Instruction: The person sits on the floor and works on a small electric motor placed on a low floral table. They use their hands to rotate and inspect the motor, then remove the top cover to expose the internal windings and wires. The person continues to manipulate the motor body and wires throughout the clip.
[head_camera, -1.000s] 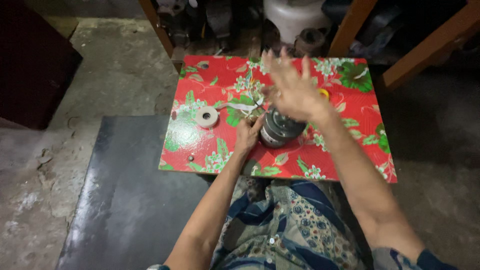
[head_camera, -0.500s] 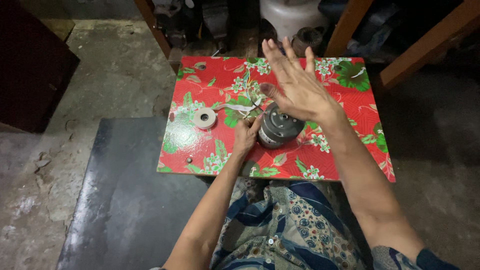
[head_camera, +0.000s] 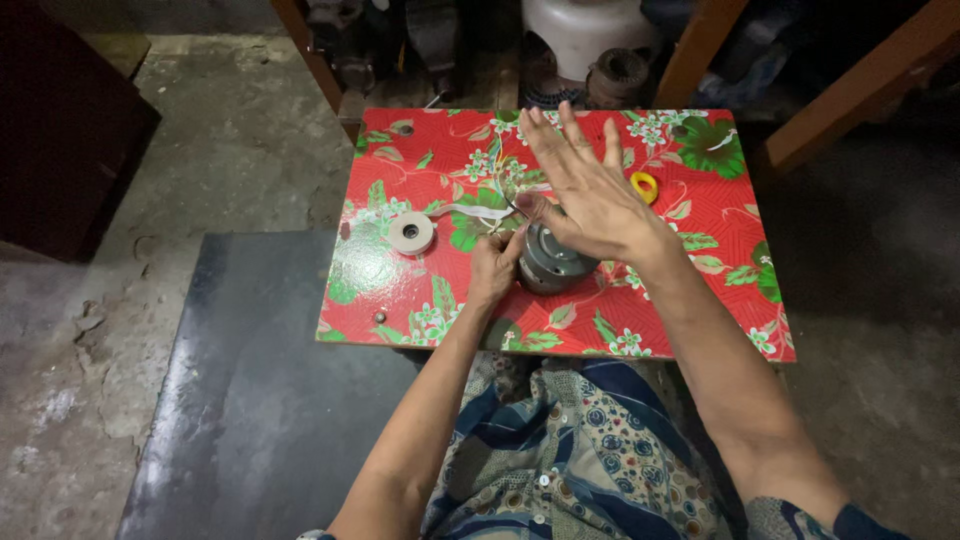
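Observation:
A round grey metal motor part (head_camera: 553, 263) sits on a low table with a red flowered cover (head_camera: 690, 300). My left hand (head_camera: 494, 268) grips the part's left side, fingers curled against it. Raised just above the part, my right hand (head_camera: 585, 185) is flat with fingers spread and holds nothing. A thin white strip (head_camera: 470, 212) runs from the part toward the left. A white roll of tape (head_camera: 411, 233) lies left of my left hand. A small yellow ring (head_camera: 644, 186) rests to the right of my right hand.
A dark grey slab (head_camera: 250, 400) lies on the concrete floor at the table's left front. Behind the table stand wooden legs (head_camera: 700, 50), a white vessel (head_camera: 580, 30) and metal parts. A dark box (head_camera: 60, 130) sits at far left. Patterned cloth covers my lap (head_camera: 570, 450).
My right hand has shifted slightly left and lower over the motor part, fingers still spread. The left hand stays on the part's side.

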